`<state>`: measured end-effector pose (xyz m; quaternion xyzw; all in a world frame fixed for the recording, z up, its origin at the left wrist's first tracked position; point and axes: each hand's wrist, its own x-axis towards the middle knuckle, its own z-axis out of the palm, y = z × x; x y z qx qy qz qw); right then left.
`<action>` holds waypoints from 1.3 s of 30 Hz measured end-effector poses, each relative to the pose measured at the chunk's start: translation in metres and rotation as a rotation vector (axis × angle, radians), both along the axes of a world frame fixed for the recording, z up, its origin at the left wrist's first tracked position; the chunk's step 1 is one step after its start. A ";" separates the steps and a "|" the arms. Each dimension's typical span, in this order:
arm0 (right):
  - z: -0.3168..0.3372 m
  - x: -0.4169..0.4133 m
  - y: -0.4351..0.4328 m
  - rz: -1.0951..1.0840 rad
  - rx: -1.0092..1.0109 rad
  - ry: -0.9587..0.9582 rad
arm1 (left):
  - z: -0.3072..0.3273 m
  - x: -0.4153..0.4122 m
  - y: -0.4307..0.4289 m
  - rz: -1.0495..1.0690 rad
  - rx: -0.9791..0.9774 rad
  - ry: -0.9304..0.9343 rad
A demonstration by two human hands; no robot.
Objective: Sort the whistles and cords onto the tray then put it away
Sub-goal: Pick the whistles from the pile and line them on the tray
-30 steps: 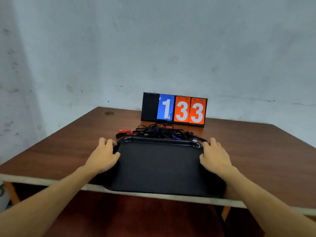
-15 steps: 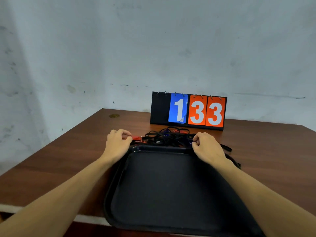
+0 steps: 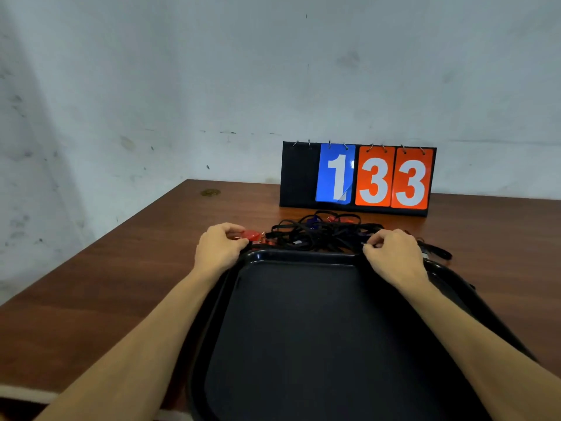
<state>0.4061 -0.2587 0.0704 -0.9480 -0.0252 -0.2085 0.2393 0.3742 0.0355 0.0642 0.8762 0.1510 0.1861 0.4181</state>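
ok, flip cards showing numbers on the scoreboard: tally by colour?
Blue cards: 1
Orange cards: 2
Total: 3

A flip scoreboard [image 3: 358, 177] reading 133 stands on the brown table [image 3: 121, 268].

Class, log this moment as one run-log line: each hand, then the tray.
left hand: pinches red whistle | right hand: pinches edge of cord tangle | tray: floor bare, tangle beyond far rim
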 end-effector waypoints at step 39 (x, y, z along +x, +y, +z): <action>0.002 -0.071 0.081 0.657 0.022 0.008 | 0.019 -0.040 -0.023 -0.128 -0.071 -0.439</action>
